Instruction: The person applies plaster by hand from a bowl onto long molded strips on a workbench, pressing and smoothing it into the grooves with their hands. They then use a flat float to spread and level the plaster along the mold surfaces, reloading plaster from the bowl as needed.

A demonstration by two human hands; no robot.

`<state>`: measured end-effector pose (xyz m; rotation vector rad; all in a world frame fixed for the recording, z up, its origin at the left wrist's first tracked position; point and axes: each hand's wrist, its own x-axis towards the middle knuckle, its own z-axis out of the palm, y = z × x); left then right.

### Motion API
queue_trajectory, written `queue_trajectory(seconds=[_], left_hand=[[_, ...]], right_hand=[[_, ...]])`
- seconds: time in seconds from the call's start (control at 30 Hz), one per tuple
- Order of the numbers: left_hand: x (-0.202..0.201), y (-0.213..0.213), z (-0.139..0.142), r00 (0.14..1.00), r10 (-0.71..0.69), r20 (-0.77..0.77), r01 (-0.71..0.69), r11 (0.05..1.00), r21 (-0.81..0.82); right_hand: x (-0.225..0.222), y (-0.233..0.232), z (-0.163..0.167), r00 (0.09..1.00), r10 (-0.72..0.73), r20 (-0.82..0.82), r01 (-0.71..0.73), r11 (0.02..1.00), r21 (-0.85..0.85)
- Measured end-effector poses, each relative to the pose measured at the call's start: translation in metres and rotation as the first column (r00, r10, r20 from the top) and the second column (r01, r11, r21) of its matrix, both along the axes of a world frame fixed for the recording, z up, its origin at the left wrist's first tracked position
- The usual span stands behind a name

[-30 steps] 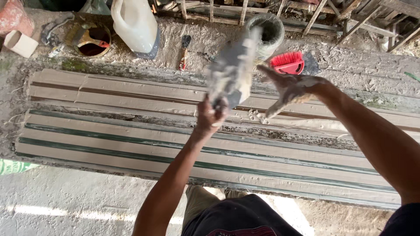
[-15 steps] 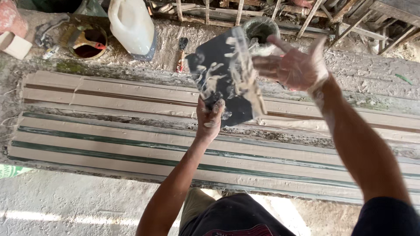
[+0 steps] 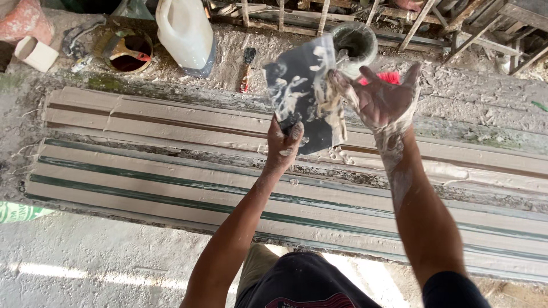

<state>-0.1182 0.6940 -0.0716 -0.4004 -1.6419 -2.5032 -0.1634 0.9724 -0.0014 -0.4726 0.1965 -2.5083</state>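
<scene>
Head view: left hand [image 3: 283, 145] pinches dark sheet's [image 3: 299, 94] lower edge; right hand [image 3: 383, 102] spread open beside it.

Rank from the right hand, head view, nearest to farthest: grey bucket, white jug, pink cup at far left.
From the right hand:
1. Grey bucket, just above and left of the hand's fingers.
2. White jug, upper middle-left, past the dark flat board held in the left hand.
3. Pink cup, far left edge.
</scene>
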Motion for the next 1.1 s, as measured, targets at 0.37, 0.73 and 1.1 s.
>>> queue_trajectory(seconds=[0.37,0.73,1.1], left_hand=[[0.003,-0.009,-0.006,1.0,-0.019,-0.006,0.017,0.961,-0.277],[0.027,0.012,-0.001,0.984,-0.137,0.117,0.15,0.982,-0.113],[0.029,0.032,0.013,0.947,-0.167,0.274,0.134,0.982,0.135]], right_hand=[[-0.001,0.013,-0.039,0.856,-0.353,0.379,0.293,0.933,0.208],[-0.032,-0.025,0.007,0.984,-0.159,-0.082,0.154,0.986,-0.067],[-0.048,-0.068,0.04,0.142,-0.55,-0.823,0.987,0.015,0.16]])
